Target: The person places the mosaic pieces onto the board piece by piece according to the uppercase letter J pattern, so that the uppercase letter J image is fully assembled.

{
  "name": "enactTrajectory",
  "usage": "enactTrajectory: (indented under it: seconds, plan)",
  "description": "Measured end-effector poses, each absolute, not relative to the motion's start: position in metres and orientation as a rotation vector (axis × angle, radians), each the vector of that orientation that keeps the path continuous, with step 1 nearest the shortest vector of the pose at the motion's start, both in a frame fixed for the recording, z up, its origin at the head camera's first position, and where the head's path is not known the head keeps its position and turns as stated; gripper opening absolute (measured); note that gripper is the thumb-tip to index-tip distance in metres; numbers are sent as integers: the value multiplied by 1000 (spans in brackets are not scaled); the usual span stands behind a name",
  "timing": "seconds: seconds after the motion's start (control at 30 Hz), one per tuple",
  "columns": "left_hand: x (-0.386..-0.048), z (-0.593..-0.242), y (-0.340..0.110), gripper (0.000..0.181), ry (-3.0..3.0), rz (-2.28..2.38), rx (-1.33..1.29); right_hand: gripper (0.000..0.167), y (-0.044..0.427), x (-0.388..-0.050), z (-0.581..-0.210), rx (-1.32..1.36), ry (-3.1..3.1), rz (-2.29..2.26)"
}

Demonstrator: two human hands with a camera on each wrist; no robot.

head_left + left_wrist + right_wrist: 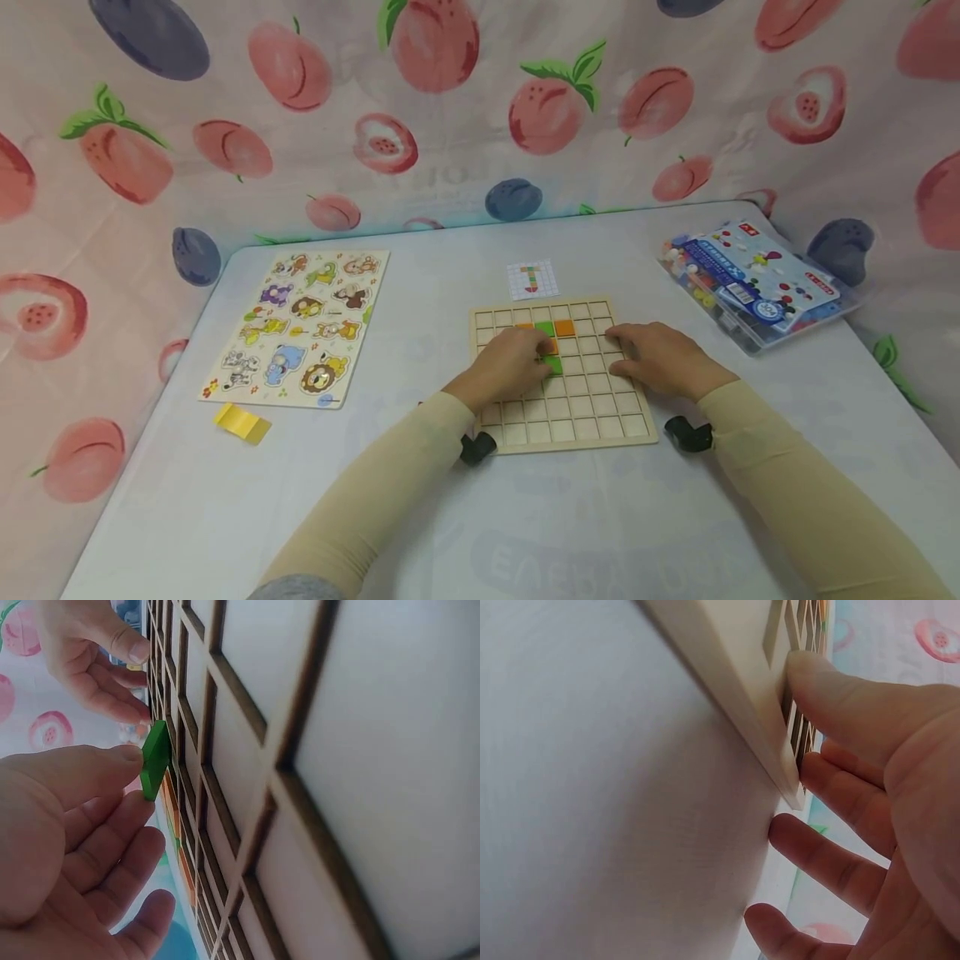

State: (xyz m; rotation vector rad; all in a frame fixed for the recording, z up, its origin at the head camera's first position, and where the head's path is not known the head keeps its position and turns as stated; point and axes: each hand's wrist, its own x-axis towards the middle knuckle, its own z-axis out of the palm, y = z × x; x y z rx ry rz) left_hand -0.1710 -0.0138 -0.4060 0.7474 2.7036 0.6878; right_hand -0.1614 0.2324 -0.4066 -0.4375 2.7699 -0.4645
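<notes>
The left hand [504,367] pinches a green tile [155,760] between thumb and fingertips, the outer fingers loosely apart. The tile sits over the middle of the board [586,407], just near of an orange tile [554,346], and lies right of the left palm. In the left wrist view it looks tilted against the grid; whether its edge touches the slats cannot be told. It appears square, so no long axis stands out.

The left hand is the nearer one. The right hand [663,357] is to the right, thumb and index finger apart at the board's right rim, holding no tile. A second green tile [543,329] lies on the far side, and the card [533,279] beyond the far rim.
</notes>
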Motion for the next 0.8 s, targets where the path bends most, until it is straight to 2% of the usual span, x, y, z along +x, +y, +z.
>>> enactTrajectory:
  seconds: [0.8]
  plan:
    - [-171, -405, -11, 24, 2691, 648, 711, 58, 233, -161, -408, -441, 2773, -471]
